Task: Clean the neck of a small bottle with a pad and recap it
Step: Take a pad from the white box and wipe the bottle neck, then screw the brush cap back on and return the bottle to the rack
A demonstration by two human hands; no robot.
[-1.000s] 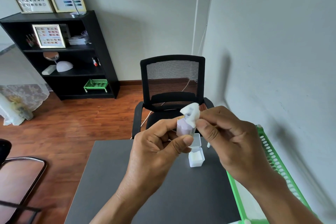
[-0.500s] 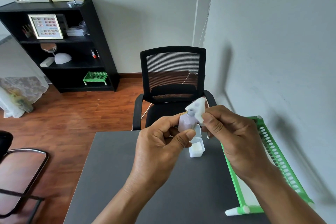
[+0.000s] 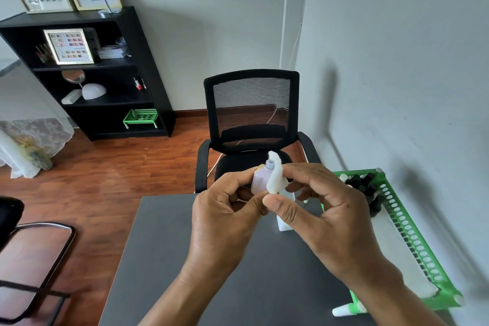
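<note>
My left hand (image 3: pixel 225 209) grips a small pale lilac bottle (image 3: pixel 258 180) upright above the far edge of the dark grey table (image 3: pixel 169 259). Its neck (image 3: pixel 270 164) is uncapped and open. My right hand (image 3: pixel 325 214) pinches a white cotton pad (image 3: pixel 275 178) between thumb and fingers, pressed against the right side of the bottle's neck and shoulder. The cap is not in view.
A small white open box (image 3: pixel 284 225) stands on the table behind my right hand. A green plastic rack (image 3: pixel 404 227) with several dark bottles (image 3: pixel 365 185) lies at the right by the wall. A black mesh chair (image 3: pixel 251 119) faces the table's far edge.
The pad has slid from on top of the bottle's mouth down to its right side, leaving the open neck exposed. The camera tilted down, showing more of the green rack.
</note>
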